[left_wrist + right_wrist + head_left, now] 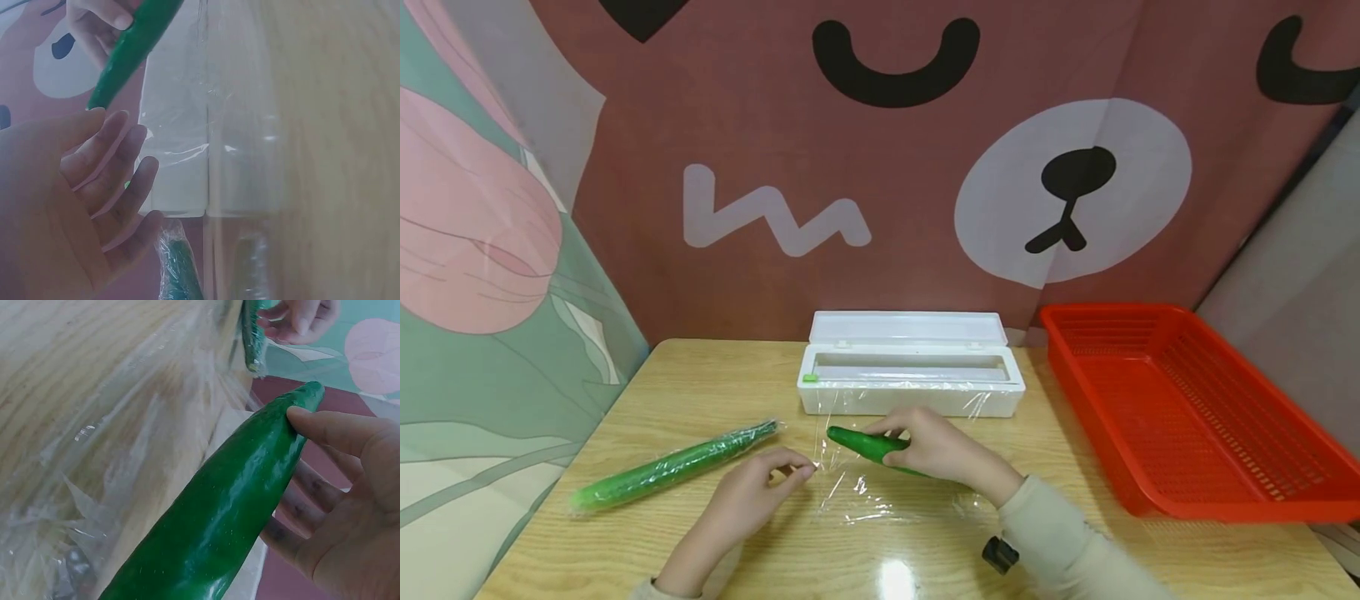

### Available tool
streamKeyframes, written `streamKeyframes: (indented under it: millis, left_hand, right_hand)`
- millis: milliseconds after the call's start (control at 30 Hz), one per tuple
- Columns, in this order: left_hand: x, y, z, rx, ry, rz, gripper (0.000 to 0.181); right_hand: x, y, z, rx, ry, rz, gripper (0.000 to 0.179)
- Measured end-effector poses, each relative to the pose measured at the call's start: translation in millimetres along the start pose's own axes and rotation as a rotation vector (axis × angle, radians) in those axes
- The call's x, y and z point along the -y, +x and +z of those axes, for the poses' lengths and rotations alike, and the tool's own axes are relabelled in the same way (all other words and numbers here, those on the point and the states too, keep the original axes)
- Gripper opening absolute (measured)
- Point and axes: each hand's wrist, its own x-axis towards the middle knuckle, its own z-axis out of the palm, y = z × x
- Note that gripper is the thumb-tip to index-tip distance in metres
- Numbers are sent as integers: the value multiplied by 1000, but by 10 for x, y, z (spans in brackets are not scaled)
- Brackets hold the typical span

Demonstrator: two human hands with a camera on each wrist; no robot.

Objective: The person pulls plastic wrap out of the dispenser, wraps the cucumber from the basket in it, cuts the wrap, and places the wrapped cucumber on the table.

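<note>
A green cucumber (871,447) slants over a sheet of clear plastic wrap (880,504). My right hand (928,446) grips it from above, the thumb on one side and the fingers on the other, as the right wrist view shows with the bare cucumber (212,500). My left hand (758,492) hovers at the left edge of the wrap, near the cucumber's tip. In the left wrist view the fingers of that hand (81,181) are loosely bent and spread, with nothing between them. Another cucumber (673,471), wrapped in film, lies left of the left hand.
Behind the hands stands a white wrap dispenser box (913,402), its lid (910,327) raised and film coming out over its front. A red plastic basket (1138,467) occupies the right side of the wooden table (730,379). A printed cloth (775,283) hangs behind.
</note>
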Motion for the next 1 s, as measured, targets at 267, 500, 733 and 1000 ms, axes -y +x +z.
streamKeyframes:
  millis: [267,500,733,1000]
  left_hand:
    - [-12,2,6,3,0,1,5]
    - [-11,1,0,10,4,6,5]
    - [-6,1,6,26,5,5,5]
    - [12,0,28,25,7,15,6]
  right_hand:
    - [-66,20,106,20,-79,-6,40]
    - [-87,52,180,32,-152,-3,41]
    - [-88,85,265,53,-206,20,42]
    - [-85,88,324,59,-232,65,41]
